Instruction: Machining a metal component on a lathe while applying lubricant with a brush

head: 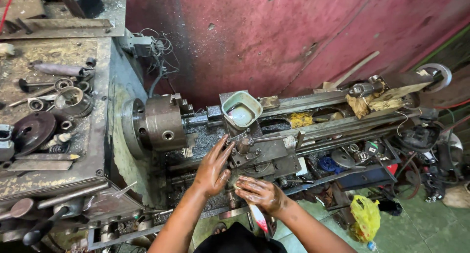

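Note:
I look down on an old grimy metal lathe (338, 123). My left hand (212, 168) lies flat with fingers spread on the carriage, just left of the tool post (259, 152). My right hand (259, 193) rests over the front of the carriage, fingers curled around a handle that is mostly hidden beneath it. Both hands are smeared with oil. The steel chuck (164, 123) sits to the left, with a short workpiece (196, 120) sticking out of it. A small square tub (241, 111) with pale liquid stands on the carriage behind the tool post.
The headstock top (49, 135) at left carries rings, sleeves, a dark disc and wrenches. The tailstock (364, 90) and its handwheel (437, 72) are at the right end. A red wall stands behind. A yellow bag (364, 216) lies on the green floor.

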